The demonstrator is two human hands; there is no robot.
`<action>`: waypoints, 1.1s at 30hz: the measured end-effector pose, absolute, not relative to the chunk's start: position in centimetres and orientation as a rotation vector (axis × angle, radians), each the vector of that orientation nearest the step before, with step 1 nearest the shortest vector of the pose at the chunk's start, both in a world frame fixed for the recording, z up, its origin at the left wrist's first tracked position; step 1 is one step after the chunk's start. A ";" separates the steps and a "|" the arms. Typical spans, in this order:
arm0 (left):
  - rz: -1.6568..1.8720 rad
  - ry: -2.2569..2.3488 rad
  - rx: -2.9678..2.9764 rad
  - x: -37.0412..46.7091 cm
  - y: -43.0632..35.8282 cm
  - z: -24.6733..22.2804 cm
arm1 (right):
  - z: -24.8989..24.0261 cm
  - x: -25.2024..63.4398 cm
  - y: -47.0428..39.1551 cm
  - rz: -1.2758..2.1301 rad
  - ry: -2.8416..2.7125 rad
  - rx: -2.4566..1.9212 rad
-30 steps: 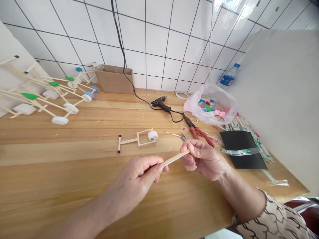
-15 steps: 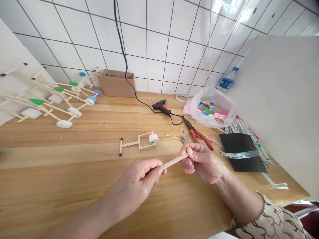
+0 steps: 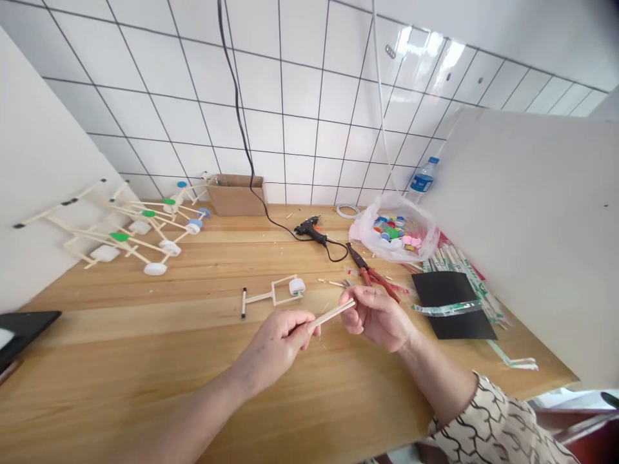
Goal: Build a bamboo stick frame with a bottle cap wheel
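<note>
Two slim wooden sticks [image 3: 331,314], side by side, are in my hands above the table, slanting up to the right. My left hand [image 3: 278,345] is closed round their lower end, thumb on top. At the upper end, my right hand [image 3: 377,317] has its fingers curled about the tips, which show in front of the fingers. Behind my left hand, a small stick frame [image 3: 258,298] with a white bottle-cap wheel and a black-ended crossbar lies on the table. Red-handled pliers [image 3: 370,274] lie just beyond my right hand.
A black glue gun [image 3: 312,230] with its cord lies toward the wall. Bottle caps fill a plastic bag [image 3: 401,229] at the right, near wrapped sticks and a black sheet [image 3: 452,306]. Several stick models [image 3: 145,238] stand at the left beside a cardboard box [image 3: 238,195].
The camera view has shifted, bringing a dark flat object in at the left edge. My right thumb has eased back, so the stick tips now show; my left hand keeps its hold.
</note>
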State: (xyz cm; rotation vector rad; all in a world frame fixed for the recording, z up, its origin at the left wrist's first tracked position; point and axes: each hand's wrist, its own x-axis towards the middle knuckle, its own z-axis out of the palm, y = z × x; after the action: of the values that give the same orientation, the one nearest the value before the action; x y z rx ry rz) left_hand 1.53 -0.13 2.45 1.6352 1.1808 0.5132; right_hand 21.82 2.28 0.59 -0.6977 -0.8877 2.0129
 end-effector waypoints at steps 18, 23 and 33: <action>0.692 1.190 1.579 3.2 0.8 2.4 | 0.5 21.4 2.2 1.624 -1.255 -0.763; 0.680 1.164 1.564 3.3 0.7 1.2 | -0.3 20.7 2.2 1.593 -1.239 -0.840; 0.611 1.178 1.520 2.9 0.2 1.4 | -0.9 19.9 1.7 1.549 -1.225 -0.956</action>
State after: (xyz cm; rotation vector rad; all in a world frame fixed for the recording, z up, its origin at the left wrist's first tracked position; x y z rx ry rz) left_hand 2.93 0.18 1.45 1.5197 1.1775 0.6106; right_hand 19.95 1.68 -0.91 -0.9563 -1.2249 1.5486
